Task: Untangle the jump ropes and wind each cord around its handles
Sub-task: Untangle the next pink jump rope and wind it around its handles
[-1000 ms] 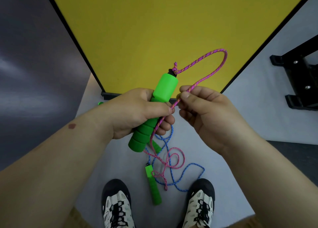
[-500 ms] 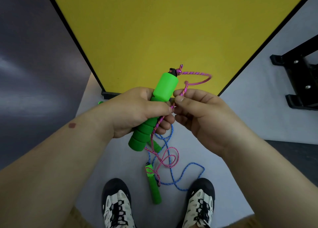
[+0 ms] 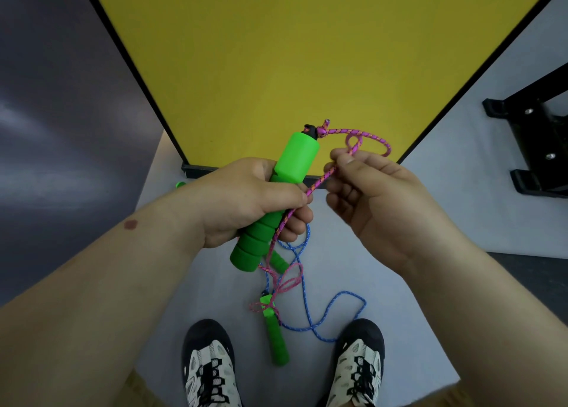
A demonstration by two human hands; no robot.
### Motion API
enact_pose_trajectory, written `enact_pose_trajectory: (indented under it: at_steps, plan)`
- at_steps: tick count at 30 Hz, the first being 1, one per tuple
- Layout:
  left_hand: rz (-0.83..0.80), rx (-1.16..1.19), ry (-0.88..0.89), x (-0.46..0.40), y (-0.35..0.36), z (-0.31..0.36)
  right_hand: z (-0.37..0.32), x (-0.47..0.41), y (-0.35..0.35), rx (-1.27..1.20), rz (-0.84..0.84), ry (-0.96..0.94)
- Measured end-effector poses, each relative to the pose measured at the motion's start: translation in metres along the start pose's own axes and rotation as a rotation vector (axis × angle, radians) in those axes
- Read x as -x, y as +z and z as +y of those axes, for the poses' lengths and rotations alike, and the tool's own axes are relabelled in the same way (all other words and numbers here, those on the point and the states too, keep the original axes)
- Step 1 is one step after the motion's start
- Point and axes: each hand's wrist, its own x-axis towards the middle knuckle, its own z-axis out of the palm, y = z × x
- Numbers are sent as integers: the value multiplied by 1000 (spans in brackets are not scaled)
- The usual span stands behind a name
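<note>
Pink cord loops just right of the green handle, whose long axis tilts up-right in the left hand's wrapped grip, while the nearer right hand pinches the cord beside it.

Bare forearms, black-and-white laced sneakers

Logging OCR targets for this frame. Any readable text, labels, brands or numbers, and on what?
None readable.
Green handle in the left hand: plain foam, no print visible.
Handle on the floor: no marking visible.
Yellow panel: blank.
Shoes: pattern only, no legible brand.
Black stand: bolts, no label.
</note>
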Motion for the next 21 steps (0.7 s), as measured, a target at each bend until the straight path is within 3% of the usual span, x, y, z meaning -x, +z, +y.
enact_pose_trajectory:
  at_steps: [4, 16, 21]
  plan:
    - [-4, 9, 2, 0, 0, 0, 6, 5, 5, 132, -130, 43]
    - [-1, -13, -6, 1, -1, 1, -4, -5, -4, 1, 127, -75]
    - [25, -1, -5, 1, -1, 1, 4, 0, 1, 84, -46, 24]
